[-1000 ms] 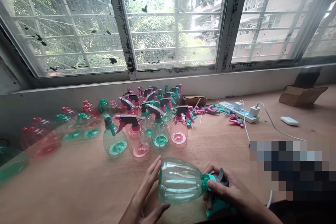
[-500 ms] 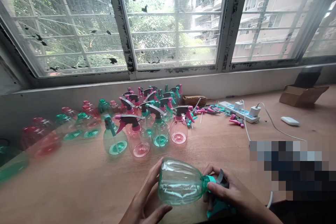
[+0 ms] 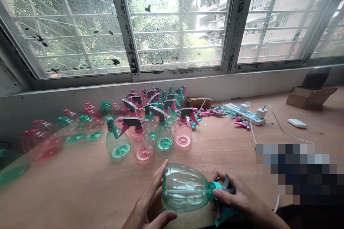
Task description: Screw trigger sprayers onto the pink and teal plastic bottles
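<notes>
Your left hand (image 3: 150, 207) cups the round body of the green spray bottle (image 3: 184, 187), which lies on its side just above the wooden table (image 3: 80, 186). Your right hand (image 3: 239, 198) is closed around the bottle's teal and grey trigger head (image 3: 225, 186). Beyond the bottle stands a cluster of finished sprayers (image 3: 150, 125); right of that cluster lies a white power strip (image 3: 245, 113).

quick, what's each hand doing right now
Left hand: closed around the body of the green spray bottle, which is held on its side.
Right hand: closed on the bottle's trigger head.
</notes>
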{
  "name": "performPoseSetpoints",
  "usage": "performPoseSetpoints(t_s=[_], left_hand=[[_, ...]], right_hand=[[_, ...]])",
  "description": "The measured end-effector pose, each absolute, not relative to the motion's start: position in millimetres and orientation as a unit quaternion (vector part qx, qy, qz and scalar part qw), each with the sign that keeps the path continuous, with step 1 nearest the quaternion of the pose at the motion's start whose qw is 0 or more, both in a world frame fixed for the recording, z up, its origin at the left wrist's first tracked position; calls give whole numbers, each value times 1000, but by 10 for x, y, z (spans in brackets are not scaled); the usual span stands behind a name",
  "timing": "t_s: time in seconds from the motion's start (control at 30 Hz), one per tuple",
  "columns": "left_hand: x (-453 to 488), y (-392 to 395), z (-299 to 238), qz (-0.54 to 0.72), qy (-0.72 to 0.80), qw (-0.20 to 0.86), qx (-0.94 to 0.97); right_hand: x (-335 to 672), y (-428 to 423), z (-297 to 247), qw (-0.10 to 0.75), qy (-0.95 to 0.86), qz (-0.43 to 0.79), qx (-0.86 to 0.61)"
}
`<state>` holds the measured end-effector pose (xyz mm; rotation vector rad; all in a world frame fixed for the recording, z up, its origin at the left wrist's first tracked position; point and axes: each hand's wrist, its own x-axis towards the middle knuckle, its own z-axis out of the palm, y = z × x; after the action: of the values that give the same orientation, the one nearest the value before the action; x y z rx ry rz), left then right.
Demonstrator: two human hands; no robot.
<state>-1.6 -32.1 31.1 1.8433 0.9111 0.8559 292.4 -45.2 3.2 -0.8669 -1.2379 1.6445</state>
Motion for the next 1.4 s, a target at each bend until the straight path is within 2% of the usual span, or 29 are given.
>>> performPoseSetpoints(t_s=[0.3, 0.6, 0.93, 1.17, 1.4], left_hand=[[29, -355, 393, 349, 341, 493, 721], [-11, -350, 310, 366, 353, 486, 711], [-24, -360, 271, 374, 302, 576, 661], [20, -363, 275, 383, 337, 528, 679], [0, -382, 310, 363, 324, 583, 650]], right_hand=[[2913, -481, 9, 427, -518, 645, -365], [2924, -471, 45, 432, -505, 660, -350], [2925, -471, 68, 445, -484, 662, -359], [2926, -460, 75, 458, -476, 649, -378], [2921, -471, 81, 461, -465, 656, -375]])
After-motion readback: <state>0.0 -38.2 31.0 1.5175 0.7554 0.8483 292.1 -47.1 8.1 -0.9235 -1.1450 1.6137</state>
